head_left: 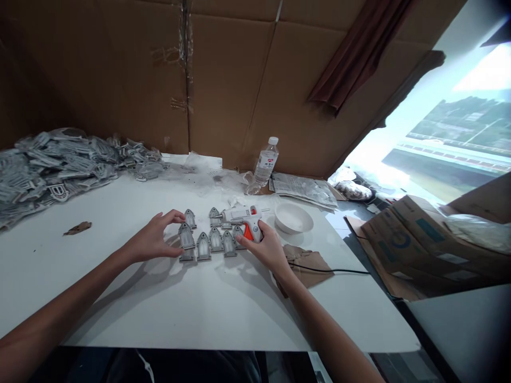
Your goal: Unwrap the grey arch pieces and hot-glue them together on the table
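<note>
- Right hand grasps the glue gun, seemingly to level its nozzle over grey pieces
- Left hand, fingers parted, brackets some, perhaps to steady them
- Pieces lie between near and far edges of the surface, likely for reach

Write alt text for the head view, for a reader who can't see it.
The right hand holds a white glue gun with an orange trigger over small grey arched pieces on a white table; the left hand is at the leftmost ones. A bowl and a bottle stand nearby.
</note>
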`<action>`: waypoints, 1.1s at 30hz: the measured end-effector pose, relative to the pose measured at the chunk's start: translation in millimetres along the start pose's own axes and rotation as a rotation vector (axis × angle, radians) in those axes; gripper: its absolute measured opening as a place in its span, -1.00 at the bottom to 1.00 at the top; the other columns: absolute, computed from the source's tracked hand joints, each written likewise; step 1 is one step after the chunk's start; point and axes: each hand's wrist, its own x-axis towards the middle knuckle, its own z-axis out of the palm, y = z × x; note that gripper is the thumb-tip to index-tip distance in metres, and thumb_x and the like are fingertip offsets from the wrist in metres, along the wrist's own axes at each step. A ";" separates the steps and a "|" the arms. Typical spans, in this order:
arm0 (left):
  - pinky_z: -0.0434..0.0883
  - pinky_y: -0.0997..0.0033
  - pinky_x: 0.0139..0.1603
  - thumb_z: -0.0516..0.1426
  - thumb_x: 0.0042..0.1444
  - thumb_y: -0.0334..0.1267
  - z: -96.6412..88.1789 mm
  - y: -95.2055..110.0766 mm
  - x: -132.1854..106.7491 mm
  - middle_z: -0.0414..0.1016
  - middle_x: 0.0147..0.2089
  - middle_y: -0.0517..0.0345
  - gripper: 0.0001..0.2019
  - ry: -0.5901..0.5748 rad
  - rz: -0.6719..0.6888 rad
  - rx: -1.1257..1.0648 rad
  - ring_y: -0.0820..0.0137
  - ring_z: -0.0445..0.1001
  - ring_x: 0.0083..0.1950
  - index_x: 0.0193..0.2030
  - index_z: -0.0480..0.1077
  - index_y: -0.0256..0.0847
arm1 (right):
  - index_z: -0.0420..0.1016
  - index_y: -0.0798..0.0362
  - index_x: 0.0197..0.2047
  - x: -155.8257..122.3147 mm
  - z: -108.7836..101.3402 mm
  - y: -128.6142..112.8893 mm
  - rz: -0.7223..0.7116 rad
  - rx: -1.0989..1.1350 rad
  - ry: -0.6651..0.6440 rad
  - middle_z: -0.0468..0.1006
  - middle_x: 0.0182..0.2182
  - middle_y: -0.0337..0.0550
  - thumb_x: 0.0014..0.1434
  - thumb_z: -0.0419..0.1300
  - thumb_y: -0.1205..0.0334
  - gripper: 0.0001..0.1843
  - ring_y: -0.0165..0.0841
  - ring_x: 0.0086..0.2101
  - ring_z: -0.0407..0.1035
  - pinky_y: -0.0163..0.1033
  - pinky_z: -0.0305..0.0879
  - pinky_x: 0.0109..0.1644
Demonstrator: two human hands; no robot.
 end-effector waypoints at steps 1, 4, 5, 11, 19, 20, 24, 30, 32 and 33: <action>0.12 -0.14 0.29 0.27 -0.10 -0.04 0.5 -0.8 -1.6 0.43 0.11 0.09 -0.48 0.002 0.011 -0.003 0.07 0.35 0.20 0.02 0.27 -0.01 | 0.12 0.01 -0.48 0.0 0.6 -0.1 0.004 -0.006 -0.004 0.21 -0.58 -0.33 -0.09 0.23 -0.24 -0.48 -0.44 -0.52 0.07 -0.32 -0.02 -0.45; -0.13 -0.21 0.37 0.28 -0.10 0.00 3.7 -4.2 -4.4 0.46 0.10 0.15 -0.59 0.016 0.068 0.000 0.11 0.37 0.19 -0.10 0.38 0.00 | 0.09 0.01 -0.49 0.0 2.6 -0.4 0.011 -0.006 -0.032 0.19 -0.59 -0.34 -0.08 0.24 -0.22 -0.47 -0.45 -0.52 0.06 -0.33 -0.03 -0.46; -0.14 -0.21 0.37 0.28 -0.10 0.02 5.0 -5.5 -5.1 0.46 0.11 0.14 -0.62 0.017 0.085 -0.006 0.11 0.37 0.19 -0.13 0.41 -0.01 | 0.08 0.01 -0.49 -0.1 3.4 -0.5 0.011 0.000 -0.044 0.19 -0.59 -0.35 -0.08 0.25 -0.21 -0.47 -0.46 -0.53 0.05 -0.33 -0.04 -0.47; -0.13 -0.22 0.36 0.29 -0.11 0.07 10.1 -11.9 -9.7 0.45 0.15 0.08 -0.66 0.067 0.152 0.007 0.11 0.38 0.19 -0.20 0.51 0.02 | 0.07 0.01 -0.48 -1.3 6.7 -0.3 -0.004 -0.022 -0.060 0.20 -0.59 -0.34 -0.08 0.25 -0.19 -0.48 -0.45 -0.52 0.06 -0.33 -0.03 -0.47; -0.19 -0.16 0.41 0.28 -0.08 -0.01 15.4 -0.2 -19.4 0.42 0.12 0.08 -0.49 0.054 0.177 -0.019 0.15 0.39 0.17 0.03 0.34 -0.04 | 0.07 -0.01 -0.45 -6.0 11.2 -4.9 -0.067 -0.078 -0.060 0.22 -0.60 -0.35 -0.07 0.24 -0.09 -0.55 -0.44 -0.54 0.09 -0.32 -0.01 -0.45; -0.18 -0.15 0.41 0.28 -0.09 -0.01 16.2 2.1 -20.8 0.40 0.12 0.08 -0.42 0.052 0.161 -0.034 0.14 0.37 0.18 0.09 0.28 -0.04 | 0.05 -0.01 -0.45 -6.3 12.1 -4.5 -0.077 -0.090 -0.054 0.20 -0.61 -0.36 -0.07 0.24 -0.05 -0.57 -0.44 -0.55 0.07 -0.32 -0.02 -0.45; 0.05 -0.11 0.35 0.29 -0.13 -0.01 20.5 8.2 -25.2 0.25 0.19 0.03 -0.36 0.038 0.145 -0.050 0.05 0.23 0.28 0.11 0.23 -0.05 | 0.01 -0.01 -0.44 -6.6 14.9 -0.1 -0.118 -0.127 -0.065 0.18 -0.60 -0.36 -0.07 0.19 0.08 -0.64 -0.46 -0.56 0.02 -0.32 -0.05 -0.45; 0.23 -0.01 0.26 0.29 -0.13 -0.07 24.2 10.5 -26.4 0.18 0.24 0.01 -0.38 0.063 0.163 -0.067 0.06 0.20 0.29 0.09 0.21 -0.04 | -0.02 -0.02 -0.45 -6.1 16.2 4.1 -0.157 -0.153 -0.086 0.15 -0.61 -0.37 -0.04 0.17 0.08 -0.64 -0.47 -0.58 -0.02 -0.33 -0.08 -0.47; 0.07 -0.10 0.35 0.28 -0.12 -0.07 24.7 10.9 -26.5 0.20 0.23 0.01 -0.38 0.086 0.197 -0.049 0.06 0.21 0.29 0.10 0.20 -0.05 | -0.02 -0.02 -0.44 -6.1 16.3 4.2 -0.169 -0.169 -0.075 0.15 -0.61 -0.37 -0.04 0.20 0.01 -0.58 -0.47 -0.58 0.00 -0.33 -0.07 -0.47; -0.01 -0.12 0.38 0.28 -0.11 -0.06 25.0 11.0 -26.5 0.22 0.23 0.01 -0.37 0.096 0.217 -0.037 0.07 0.22 0.29 0.11 0.19 -0.05 | -0.01 -0.02 -0.44 -6.1 16.3 4.3 -0.177 -0.176 -0.068 0.16 -0.61 -0.36 -0.04 0.22 -0.04 -0.55 -0.47 -0.57 0.01 -0.33 -0.07 -0.48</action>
